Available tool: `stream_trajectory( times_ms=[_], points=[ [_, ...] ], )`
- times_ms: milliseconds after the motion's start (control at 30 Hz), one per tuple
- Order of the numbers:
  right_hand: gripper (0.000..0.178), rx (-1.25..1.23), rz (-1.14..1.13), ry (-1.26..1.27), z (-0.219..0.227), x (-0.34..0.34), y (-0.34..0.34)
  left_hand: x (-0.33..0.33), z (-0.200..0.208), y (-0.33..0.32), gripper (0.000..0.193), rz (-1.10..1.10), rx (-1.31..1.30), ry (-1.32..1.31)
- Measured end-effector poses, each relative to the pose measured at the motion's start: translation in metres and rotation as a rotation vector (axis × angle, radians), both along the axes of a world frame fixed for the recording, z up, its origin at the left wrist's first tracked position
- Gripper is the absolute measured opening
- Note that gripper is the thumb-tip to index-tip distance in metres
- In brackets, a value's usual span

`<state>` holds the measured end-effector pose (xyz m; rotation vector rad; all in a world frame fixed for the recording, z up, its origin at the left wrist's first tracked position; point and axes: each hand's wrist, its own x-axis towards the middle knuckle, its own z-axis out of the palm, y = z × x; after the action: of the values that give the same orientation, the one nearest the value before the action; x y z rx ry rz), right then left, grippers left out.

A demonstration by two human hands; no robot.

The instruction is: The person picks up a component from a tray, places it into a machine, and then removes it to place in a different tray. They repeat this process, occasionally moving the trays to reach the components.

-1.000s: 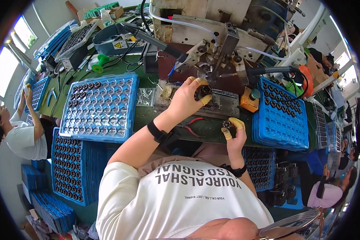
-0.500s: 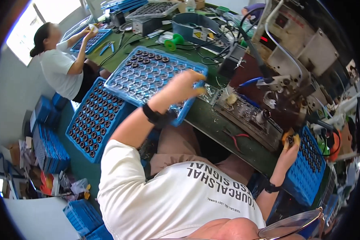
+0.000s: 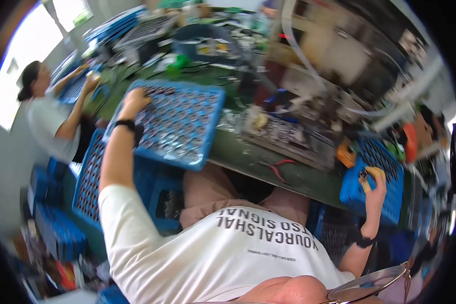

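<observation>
A blue tray (image 3: 183,121) with a clear insert of round cells lies tilted on the bench at my left. Dark ring-shaped parts sit in its far rows. My left hand (image 3: 136,100) reaches over its far left corner, fingers curled down to the cells; whatever they pinch is hidden. At the right, my right hand (image 3: 376,183) holds a small dark round part (image 3: 363,174) between thumb and fingers, their tips in yellowish covers. It is raised beside another blue tray (image 3: 350,185), which carries rows of dark parts.
A metal machine (image 3: 314,66) with a scrap-strewn bed (image 3: 283,139) stands ahead. Red-handled pliers (image 3: 279,168) lie near the bench edge. A yellow-orange object (image 3: 346,153) sits by the right tray. Another filled tray (image 3: 88,180) is at far left; a co-worker (image 3: 50,116) sits beyond.
My left hand has moved from the near tray's right side to its far left corner. My right hand has lifted away from the yellow-orange object, holding the round part. The view has turned.
</observation>
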<state>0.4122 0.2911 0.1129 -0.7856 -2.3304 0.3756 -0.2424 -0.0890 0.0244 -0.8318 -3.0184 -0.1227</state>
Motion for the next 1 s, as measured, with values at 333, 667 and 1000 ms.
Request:
stream_trajectory(
  times_ms=[333,667,1000],
  points=[
    [0.039,-0.131,-0.553,0.061,-0.046,0.191,0.164,-0.014,-0.020,0.008,0.032,-0.236,0.672,0.061],
    [0.038,0.012,-0.622,-0.207,-0.071,0.185,0.208,0.158,-0.007,0.046,0.047,-0.268,0.964,-0.409],
    [0.051,-0.076,-0.554,-0.034,-0.070,0.200,0.202,0.219,-0.018,0.067,0.045,-0.293,0.992,-0.475]
  ],
)
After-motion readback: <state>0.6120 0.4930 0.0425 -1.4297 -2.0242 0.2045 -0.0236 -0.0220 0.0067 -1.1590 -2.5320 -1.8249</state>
